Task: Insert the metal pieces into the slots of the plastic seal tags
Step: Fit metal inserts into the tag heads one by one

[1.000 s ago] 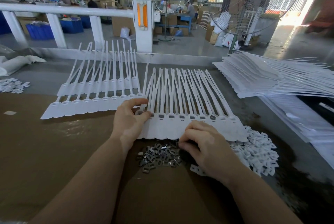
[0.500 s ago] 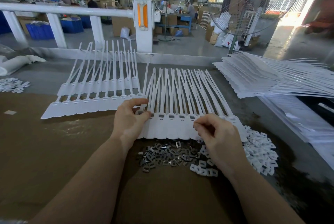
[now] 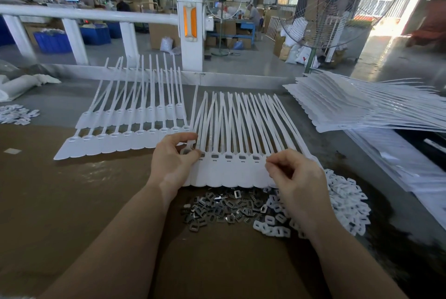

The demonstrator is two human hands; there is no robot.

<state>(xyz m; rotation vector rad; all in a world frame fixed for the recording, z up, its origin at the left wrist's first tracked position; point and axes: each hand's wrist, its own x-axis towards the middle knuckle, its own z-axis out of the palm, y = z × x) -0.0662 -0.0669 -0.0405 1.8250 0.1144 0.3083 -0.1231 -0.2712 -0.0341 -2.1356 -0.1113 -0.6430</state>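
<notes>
Left hand still pinches the left end of the white plastic seal tag strip on the brown counter. Right hand has come up from the grey metal pieces pile to the strip's right slots, fingertips pinched, probably on one piece, hidden; insertion comes next.

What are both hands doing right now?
Left hand: pinches the left end of the seal tag strip.
Right hand: fingertips pinched together over the strip; a metal piece between them cannot be told.
</notes>
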